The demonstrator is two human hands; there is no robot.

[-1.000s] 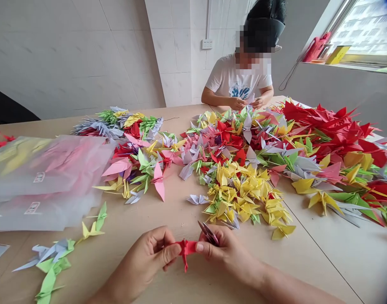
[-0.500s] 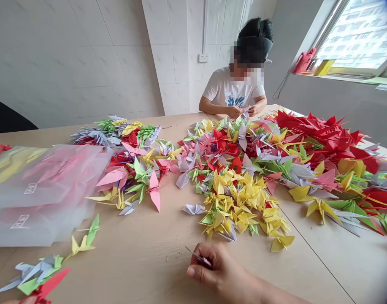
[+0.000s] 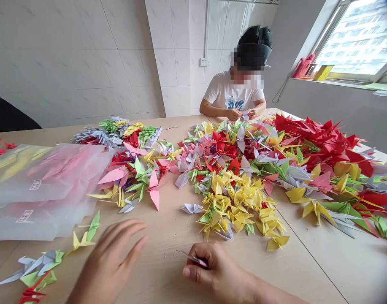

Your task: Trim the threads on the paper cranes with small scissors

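Pale surface [image 3: 166,266] just below the paper cranes [image 3: 234,177]: left hand [image 3: 109,261] spread, fingers apart; right hand [image 3: 215,270], fingers clamped on a slim pointed strip [image 3: 195,259], perhaps paper.

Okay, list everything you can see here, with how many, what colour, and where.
Paper origami cranes: too many to count, mixed colours, heaped across the table.
Small crane group: several, lilac, green, yellow, red, front left.
Clear plastic bags: at least two, white labels, table's left.
Table: one, beige, under everything.
Co-worker: one, white T-shirt, far side.
Wall socket: one, white, tiled wall.
Red bag: one, windowsill.
Yellow box: one, windowsill.
Left hand: open, empty, blurred, front.
Right hand: pinching a thin pointed item, pink and grey, front.
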